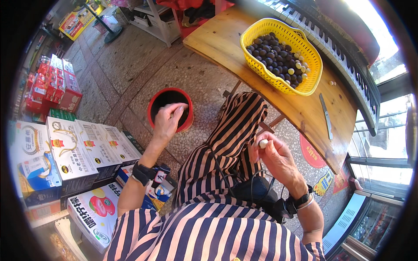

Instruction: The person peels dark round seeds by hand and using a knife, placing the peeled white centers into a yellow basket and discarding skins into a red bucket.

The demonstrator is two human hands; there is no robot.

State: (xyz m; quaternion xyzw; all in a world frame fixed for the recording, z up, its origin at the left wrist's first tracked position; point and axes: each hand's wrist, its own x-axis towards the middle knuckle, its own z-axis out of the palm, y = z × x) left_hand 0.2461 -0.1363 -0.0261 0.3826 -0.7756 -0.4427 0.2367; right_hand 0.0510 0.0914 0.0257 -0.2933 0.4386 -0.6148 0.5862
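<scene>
Over the mouth of a red-rimmed bucket (190,119) on the floor is my left hand (168,120), its fingers bent together; whether anything is between them cannot be seen. My right hand (277,155), beside my right knee, pinches a small round pale nut (263,143) that has a dark patch on one side. On the wooden table (215,34) stands a yellow plastic basket (313,83) of dark brown round nuts (269,53) and several pale ones (298,65). A knife (326,115) lies near the table's edge, with small pale pieces (332,83) behind it.
A piano-style keyboard (339,52) runs along the table's far side. Boxed goods (72,146) stand on my left, with red cartons (54,84) beyond them. A white shelf (160,27) is ahead. Black cables (225,176) lie across my lap.
</scene>
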